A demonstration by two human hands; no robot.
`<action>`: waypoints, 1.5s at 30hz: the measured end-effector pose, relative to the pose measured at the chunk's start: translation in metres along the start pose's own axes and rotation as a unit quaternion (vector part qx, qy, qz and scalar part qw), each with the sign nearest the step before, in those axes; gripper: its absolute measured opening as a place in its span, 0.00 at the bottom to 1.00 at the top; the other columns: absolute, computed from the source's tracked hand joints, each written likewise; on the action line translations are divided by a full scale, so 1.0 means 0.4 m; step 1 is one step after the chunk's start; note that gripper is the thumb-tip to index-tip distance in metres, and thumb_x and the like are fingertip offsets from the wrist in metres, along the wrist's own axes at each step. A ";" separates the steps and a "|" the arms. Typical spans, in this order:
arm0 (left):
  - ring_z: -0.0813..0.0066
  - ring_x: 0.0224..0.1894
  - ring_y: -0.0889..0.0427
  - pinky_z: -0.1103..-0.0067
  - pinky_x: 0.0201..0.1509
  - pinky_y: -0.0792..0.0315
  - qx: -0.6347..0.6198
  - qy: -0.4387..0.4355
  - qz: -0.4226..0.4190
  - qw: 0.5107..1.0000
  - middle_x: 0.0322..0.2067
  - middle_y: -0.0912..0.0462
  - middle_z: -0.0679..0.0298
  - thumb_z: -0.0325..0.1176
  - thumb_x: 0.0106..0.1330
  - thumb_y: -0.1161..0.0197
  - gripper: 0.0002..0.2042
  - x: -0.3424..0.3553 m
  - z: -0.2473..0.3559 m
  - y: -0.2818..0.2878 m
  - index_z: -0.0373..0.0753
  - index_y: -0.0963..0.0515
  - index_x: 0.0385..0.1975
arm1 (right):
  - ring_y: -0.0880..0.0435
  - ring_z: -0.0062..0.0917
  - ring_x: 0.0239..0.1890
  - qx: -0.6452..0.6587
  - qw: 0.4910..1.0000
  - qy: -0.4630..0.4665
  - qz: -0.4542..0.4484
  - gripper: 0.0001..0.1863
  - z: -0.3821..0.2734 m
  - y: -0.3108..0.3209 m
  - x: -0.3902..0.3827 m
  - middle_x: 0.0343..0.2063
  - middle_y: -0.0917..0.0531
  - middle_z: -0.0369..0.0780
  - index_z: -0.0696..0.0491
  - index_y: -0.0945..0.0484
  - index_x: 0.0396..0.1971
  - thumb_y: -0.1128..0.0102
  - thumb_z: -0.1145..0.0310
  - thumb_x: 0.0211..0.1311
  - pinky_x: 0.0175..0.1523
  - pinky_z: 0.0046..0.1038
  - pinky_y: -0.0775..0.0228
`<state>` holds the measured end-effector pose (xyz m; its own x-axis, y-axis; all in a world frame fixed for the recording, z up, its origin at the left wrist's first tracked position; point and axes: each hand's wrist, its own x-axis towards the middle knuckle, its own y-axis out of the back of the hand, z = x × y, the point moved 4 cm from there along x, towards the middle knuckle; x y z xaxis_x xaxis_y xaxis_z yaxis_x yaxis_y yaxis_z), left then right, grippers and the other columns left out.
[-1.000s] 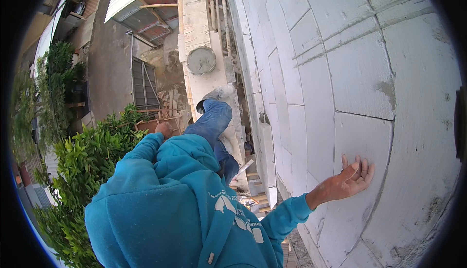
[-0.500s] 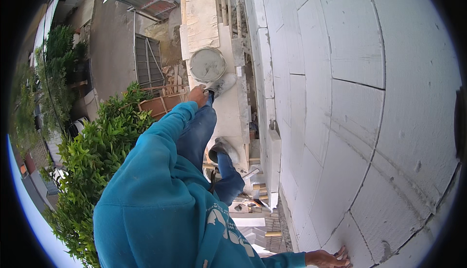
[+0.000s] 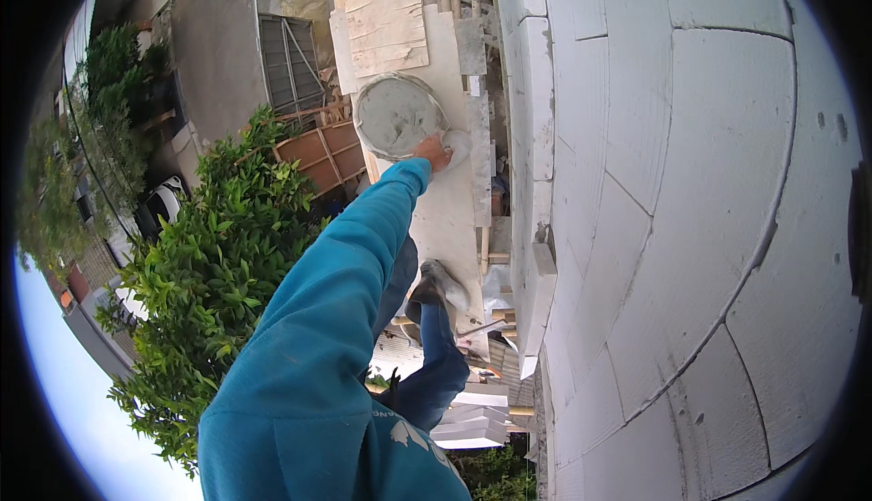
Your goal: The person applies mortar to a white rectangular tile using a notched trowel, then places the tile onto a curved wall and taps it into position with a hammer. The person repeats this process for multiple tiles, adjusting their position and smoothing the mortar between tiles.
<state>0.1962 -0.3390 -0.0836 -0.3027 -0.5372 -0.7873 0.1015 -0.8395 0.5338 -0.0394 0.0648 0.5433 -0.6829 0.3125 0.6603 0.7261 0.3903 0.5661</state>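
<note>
I take the round, light-rimmed bucket (image 3: 367, 143) filled with grey, paste-like mix (image 3: 396, 109) as my landmark. It stands on a pale, flat board walkway (image 3: 454, 215), near the walkway's left edge, and a tall wall of white rectangular blocks (image 3: 708, 128) rises well to the bucket's right.

I judge the step in hand to be a reach down to this bucket. My left hand (image 3: 434, 152), at the end of a long teal fleece sleeve (image 3: 331, 251), is at the bucket's lower right edge. Its fingers look curled, but I cannot tell whether they grasp the rim, merely touch it or hang just beside it. My right hand is out of view, so I cannot tell what it does.

A grey, dust-coated boot (image 3: 463, 148) is just to the right of that hand, close to the bucket, and a second dusty grey boot (image 3: 447, 285) is planted below the bucket on the same boards.

As I see it, the next move calls for a sure hold on the bucket's edge and a slow, level pull, because a full load probably handles heavily and could slop. I would also watch the near boot, which leaves little room beside the bucket, and the drop to the bucket's left.
</note>
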 end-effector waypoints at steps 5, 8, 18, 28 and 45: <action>0.43 0.50 0.25 0.59 0.53 0.31 -0.007 0.032 0.032 0.999 0.45 0.23 0.41 0.46 0.64 0.43 0.24 0.027 0.018 -0.019 0.28 0.29 0.48 | 0.27 0.30 0.48 -0.012 1.000 -0.007 -0.020 0.20 -0.012 -0.069 -0.041 0.50 0.29 0.39 0.51 0.33 0.54 0.46 0.63 0.63 0.45 0.34 0.26; 0.41 0.46 0.23 0.59 0.50 0.30 -0.116 0.068 0.097 0.986 0.39 0.21 0.39 0.47 0.67 0.48 0.23 -0.008 0.006 0.039 0.28 0.27 0.44 | 0.27 0.31 0.47 -0.015 0.999 -0.013 -0.033 0.20 -0.023 -0.096 -0.049 0.49 0.29 0.40 0.51 0.33 0.53 0.46 0.63 0.64 0.45 0.34 0.26; 0.70 0.27 0.23 0.70 0.36 0.31 -0.216 0.146 0.290 0.921 0.21 0.22 0.61 0.57 0.63 0.46 0.28 0.041 -0.175 0.523 0.30 0.22 0.24 | 0.27 0.32 0.47 -0.016 0.998 -0.035 -0.040 0.19 -0.048 -0.126 -0.064 0.48 0.29 0.41 0.53 0.34 0.53 0.47 0.64 0.64 0.46 0.35 0.27; 0.46 0.39 0.20 0.62 0.46 0.29 -0.063 0.055 0.327 0.941 0.31 0.18 0.44 0.65 0.61 0.53 0.34 0.175 -0.076 0.973 0.33 0.18 0.32 | 0.27 0.34 0.46 -0.035 0.998 -0.033 -0.041 0.18 -0.063 -0.142 -0.097 0.47 0.28 0.43 0.54 0.34 0.53 0.48 0.64 0.65 0.47 0.36 0.29; 0.55 0.63 0.33 0.67 0.67 0.39 0.238 -0.019 0.149 0.960 0.60 0.32 0.50 0.50 0.61 0.41 0.31 0.523 -0.098 1.022 0.40 0.34 0.61 | 0.27 0.36 0.45 -0.095 0.995 -0.029 -0.031 0.17 -0.102 -0.132 -0.154 0.46 0.28 0.46 0.56 0.35 0.52 0.50 0.66 0.66 0.48 0.37 0.31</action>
<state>0.2113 -0.7978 -0.0424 -0.3625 -0.7367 -0.5709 -0.2530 -0.5117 0.8210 -0.0324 -0.0102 0.4928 -0.7258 0.3455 0.5949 0.6812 0.2410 0.6913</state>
